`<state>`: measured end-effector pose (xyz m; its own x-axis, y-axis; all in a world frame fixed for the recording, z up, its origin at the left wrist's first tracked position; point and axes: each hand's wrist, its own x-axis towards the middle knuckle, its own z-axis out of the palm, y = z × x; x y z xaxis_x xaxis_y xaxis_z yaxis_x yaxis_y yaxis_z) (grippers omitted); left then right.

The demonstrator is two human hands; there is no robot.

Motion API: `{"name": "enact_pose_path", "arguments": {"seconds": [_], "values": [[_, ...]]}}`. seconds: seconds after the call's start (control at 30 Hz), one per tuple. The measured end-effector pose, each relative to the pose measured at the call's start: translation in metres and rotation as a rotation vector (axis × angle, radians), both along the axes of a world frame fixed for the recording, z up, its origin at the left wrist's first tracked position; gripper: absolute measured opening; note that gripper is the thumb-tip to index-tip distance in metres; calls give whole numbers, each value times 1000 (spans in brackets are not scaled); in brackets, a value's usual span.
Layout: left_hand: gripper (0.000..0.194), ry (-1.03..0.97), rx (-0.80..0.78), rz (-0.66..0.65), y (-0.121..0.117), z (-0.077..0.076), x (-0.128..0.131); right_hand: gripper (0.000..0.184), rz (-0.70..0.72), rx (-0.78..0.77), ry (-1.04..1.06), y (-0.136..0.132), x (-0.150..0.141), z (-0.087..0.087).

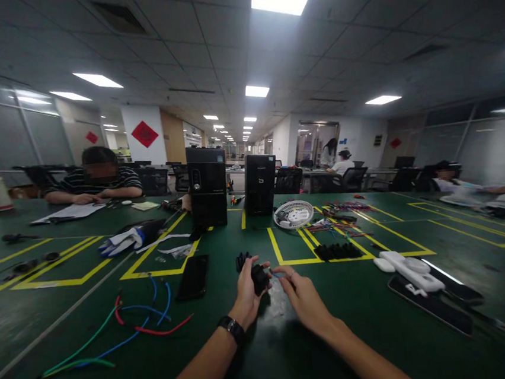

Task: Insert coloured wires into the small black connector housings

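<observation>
My left hand (pixel 245 294), with a dark watch at the wrist, is closed around a small black block-shaped part (pixel 260 279). To its right, my right hand (pixel 305 297) pinches a thin bluish piece (pixel 277 275), perhaps a wire end, close to the black part; whether the two touch I cannot tell. Just beyond my left fingers lie some small dark pieces (pixel 243 261). A black phone (pixel 193 277) rests to the left of my hands. Farther left, loose blue, red and green wires (pixel 144 319) spread over the green table (pixel 233 364).
Two black boxes (pixel 207 185) (pixel 260 184) stand at the back. Beside them is a white basket (pixel 293 214) with parts. A row of black parts (pixel 339 251) and coloured wires (pixel 348 207) lie right of centre. White devices (pixel 412 269) sit at right. A person (pixel 93 184) sits opposite, left.
</observation>
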<state>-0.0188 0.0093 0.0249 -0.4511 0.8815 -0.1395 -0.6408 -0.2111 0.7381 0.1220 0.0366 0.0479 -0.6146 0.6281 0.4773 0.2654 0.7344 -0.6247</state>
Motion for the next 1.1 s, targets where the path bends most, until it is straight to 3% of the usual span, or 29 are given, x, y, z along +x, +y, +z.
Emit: {"name": "enact_pose_path", "arguments": {"seconds": [0.27,0.77,0.93,1.1], "values": [[41,6,26,-37,1,-6,7,37,47,-4,-17,-5,-3,-2],[48,29,20,-93,-6,-3,9,35,103,123,-8,3,-1,-10],[51,216,-6,-61,-8,-5,10,37,129,178,-75,1,1,-10],[42,519,-14,41,-8,-5,10,38,231,225,-175,-4,8,5]]}}
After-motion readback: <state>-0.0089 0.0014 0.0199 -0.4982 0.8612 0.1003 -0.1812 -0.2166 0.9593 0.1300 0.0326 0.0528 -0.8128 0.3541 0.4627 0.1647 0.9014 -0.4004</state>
